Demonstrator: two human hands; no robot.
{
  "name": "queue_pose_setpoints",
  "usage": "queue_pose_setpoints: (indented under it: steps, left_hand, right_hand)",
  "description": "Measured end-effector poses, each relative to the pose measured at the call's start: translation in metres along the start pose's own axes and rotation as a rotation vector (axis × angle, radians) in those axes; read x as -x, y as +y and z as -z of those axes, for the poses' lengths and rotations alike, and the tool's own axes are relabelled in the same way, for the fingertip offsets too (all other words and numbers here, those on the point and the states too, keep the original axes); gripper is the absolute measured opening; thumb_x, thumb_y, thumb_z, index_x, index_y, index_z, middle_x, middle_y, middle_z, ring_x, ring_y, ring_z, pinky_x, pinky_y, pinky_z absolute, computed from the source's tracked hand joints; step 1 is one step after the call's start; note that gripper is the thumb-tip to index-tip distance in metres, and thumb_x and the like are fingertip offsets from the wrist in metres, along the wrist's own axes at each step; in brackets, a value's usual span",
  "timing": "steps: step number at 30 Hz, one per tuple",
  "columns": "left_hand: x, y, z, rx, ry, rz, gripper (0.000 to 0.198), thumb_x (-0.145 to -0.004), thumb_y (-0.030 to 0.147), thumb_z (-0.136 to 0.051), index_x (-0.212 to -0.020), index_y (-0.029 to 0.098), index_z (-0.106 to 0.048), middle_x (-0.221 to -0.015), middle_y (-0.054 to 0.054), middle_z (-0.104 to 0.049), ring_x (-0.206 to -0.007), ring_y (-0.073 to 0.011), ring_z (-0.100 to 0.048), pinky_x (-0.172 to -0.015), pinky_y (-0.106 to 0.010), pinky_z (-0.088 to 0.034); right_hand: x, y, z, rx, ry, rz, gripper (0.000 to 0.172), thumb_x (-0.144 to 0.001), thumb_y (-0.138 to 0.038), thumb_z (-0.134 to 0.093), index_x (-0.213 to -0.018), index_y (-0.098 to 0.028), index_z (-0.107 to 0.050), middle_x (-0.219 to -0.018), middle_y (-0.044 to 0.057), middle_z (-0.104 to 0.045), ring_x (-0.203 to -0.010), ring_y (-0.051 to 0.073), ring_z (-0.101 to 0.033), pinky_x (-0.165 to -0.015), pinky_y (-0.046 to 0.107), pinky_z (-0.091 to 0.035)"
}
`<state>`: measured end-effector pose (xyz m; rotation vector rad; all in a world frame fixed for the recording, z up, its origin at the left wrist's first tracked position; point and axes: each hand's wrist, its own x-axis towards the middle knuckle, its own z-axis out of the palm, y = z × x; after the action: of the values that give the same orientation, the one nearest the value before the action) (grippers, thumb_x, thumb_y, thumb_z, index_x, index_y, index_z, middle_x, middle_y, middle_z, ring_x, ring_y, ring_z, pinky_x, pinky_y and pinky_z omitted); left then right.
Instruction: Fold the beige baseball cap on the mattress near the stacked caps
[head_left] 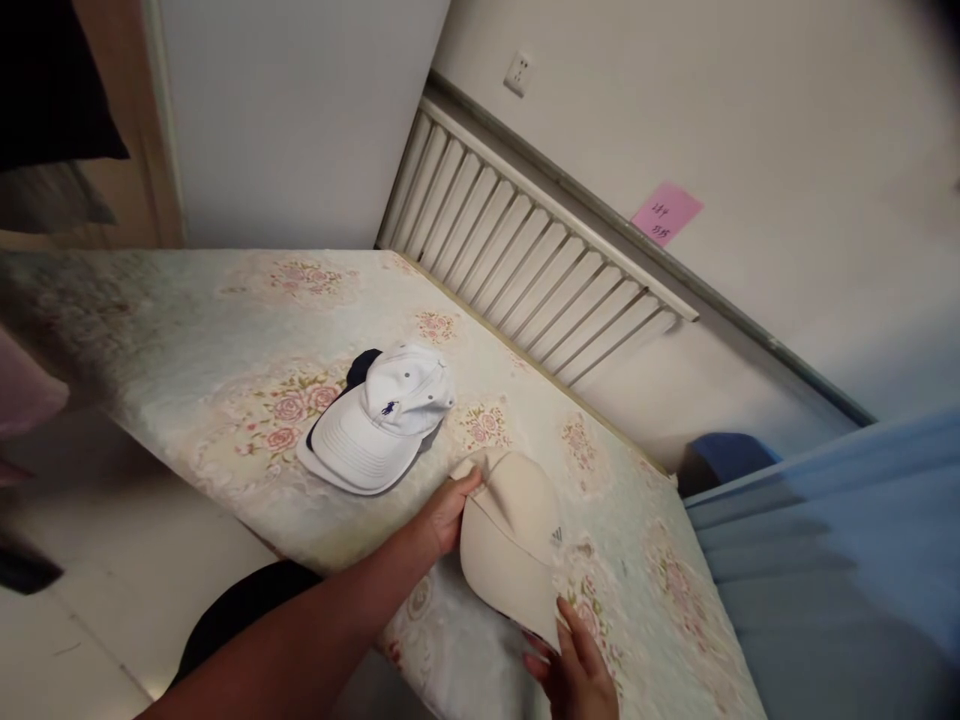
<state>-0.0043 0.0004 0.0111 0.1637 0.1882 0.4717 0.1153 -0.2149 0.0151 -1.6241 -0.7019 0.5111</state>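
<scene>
My left hand [442, 515] pinches the crown of the beige cap [510, 540]; my right hand [574, 665] grips its brim edge. Placing step, I judge; next, flatten it on the floral table [225, 330]. Brim points toward me, long axis running away, beside the white cap [379, 420]

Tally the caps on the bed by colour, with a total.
White cap, lying untouched: 1
Beige cap, held by the left hand at the crown and the right hand at the brim: 1
Total: 2
</scene>
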Motion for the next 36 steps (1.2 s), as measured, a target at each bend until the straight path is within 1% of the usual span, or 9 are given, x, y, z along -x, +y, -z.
queue_pose_setpoints:
  steps: [4,6,9,12,16,18,25,32,36]
  left_hand:
    - [0.0,-0.001,0.001,0.0,0.023,-0.027,0.043,-0.083,0.047,-0.056,-0.107,0.012,-0.064,-0.092,-0.013,-0.072,-0.095,-0.0294,-0.065,-0.088,-0.039,-0.044]
    - [0.002,-0.002,0.0,0.001,0.012,-0.036,0.042,-0.083,0.045,-0.057,-0.106,0.01,-0.064,-0.089,-0.014,-0.072,-0.092,-0.0286,-0.066,-0.087,-0.038,-0.044]
    - [0.005,-0.005,-0.004,-0.007,-0.009,-0.014,0.039,-0.082,0.041,-0.059,-0.104,0.009,-0.065,-0.087,-0.014,-0.072,-0.089,-0.0276,-0.067,-0.088,-0.037,-0.044]
    - [0.013,-0.005,-0.012,-0.02,-0.061,0.04,0.041,-0.082,0.043,-0.058,-0.103,0.008,-0.065,-0.09,-0.015,-0.072,-0.091,-0.0277,-0.066,-0.09,-0.038,-0.043]
    - [0.023,-0.006,-0.02,-0.091,-0.188,0.053,0.039,-0.079,0.038,-0.062,-0.104,0.009,-0.065,-0.097,-0.015,-0.07,-0.094,-0.0267,-0.065,-0.095,-0.038,-0.04]
    - [0.026,-0.008,-0.02,-0.135,-0.252,0.05,0.037,-0.075,0.03,-0.067,-0.105,0.01,-0.065,-0.1,-0.014,-0.07,-0.094,-0.0261,-0.065,-0.096,-0.039,-0.039]
    - [0.022,-0.011,-0.008,-0.245,-0.286,-0.007,0.039,-0.073,0.02,-0.068,-0.111,0.013,-0.064,-0.102,-0.014,-0.069,-0.091,-0.0268,-0.064,-0.092,-0.043,-0.042]
    - [0.023,-0.008,-0.008,-0.22,-0.24,-0.054,0.045,-0.071,0.019,-0.07,-0.115,0.013,-0.062,-0.104,-0.015,-0.068,-0.093,-0.0279,-0.064,-0.091,-0.045,-0.043]
    - [0.022,-0.007,-0.008,-0.206,-0.194,-0.022,0.043,-0.069,0.02,-0.072,-0.11,0.012,-0.064,-0.1,-0.015,-0.07,-0.09,-0.0277,-0.065,-0.089,-0.042,-0.044]
  right_hand:
    - [0.004,0.011,-0.003,0.234,0.086,0.069,0.056,-0.065,-0.047,-0.067,-0.112,-0.016,-0.064,-0.11,0.014,-0.067,-0.088,0.027,-0.068,-0.066,0.031,-0.056]
    - [0.006,0.011,-0.005,0.441,0.119,0.143,0.05,-0.067,-0.044,-0.064,-0.108,-0.015,-0.066,-0.102,0.013,-0.069,-0.08,0.024,-0.068,-0.063,0.029,-0.055]
    - [0.006,0.007,-0.003,0.686,0.052,0.259,0.047,-0.067,-0.034,-0.062,-0.11,-0.018,-0.065,-0.105,0.012,-0.068,-0.074,0.023,-0.066,-0.063,0.031,-0.054]
    - [0.006,0.005,-0.001,0.774,-0.035,0.363,0.053,-0.068,-0.026,-0.058,-0.121,-0.021,-0.061,-0.118,0.009,-0.064,-0.101,0.029,-0.062,-0.084,0.038,-0.05]
    - [0.008,-0.001,-0.006,0.787,-0.034,0.434,0.058,-0.065,-0.02,-0.057,-0.123,-0.024,-0.06,-0.13,0.004,-0.056,-0.133,0.033,-0.034,-0.101,0.044,-0.038]
    - [0.01,-0.005,-0.009,0.789,-0.002,0.425,0.057,-0.065,-0.02,-0.056,-0.121,-0.025,-0.062,-0.13,0.002,-0.056,-0.134,0.032,-0.031,-0.097,0.043,-0.042]
    - [0.011,0.001,-0.011,0.902,-0.039,0.395,0.057,-0.069,-0.015,-0.048,-0.125,-0.02,-0.059,-0.11,0.009,-0.066,-0.113,0.032,-0.054,-0.073,0.037,-0.05]
    - [0.013,0.002,-0.015,1.068,-0.071,0.471,0.068,-0.068,-0.005,-0.041,-0.133,-0.022,-0.05,-0.106,0.01,-0.067,-0.104,0.032,-0.06,-0.071,0.038,-0.049]
    - [0.014,0.008,-0.014,1.128,-0.099,0.458,0.072,-0.068,-0.003,-0.04,-0.137,-0.022,-0.045,-0.115,0.01,-0.064,-0.096,0.032,-0.064,-0.065,0.037,-0.05]
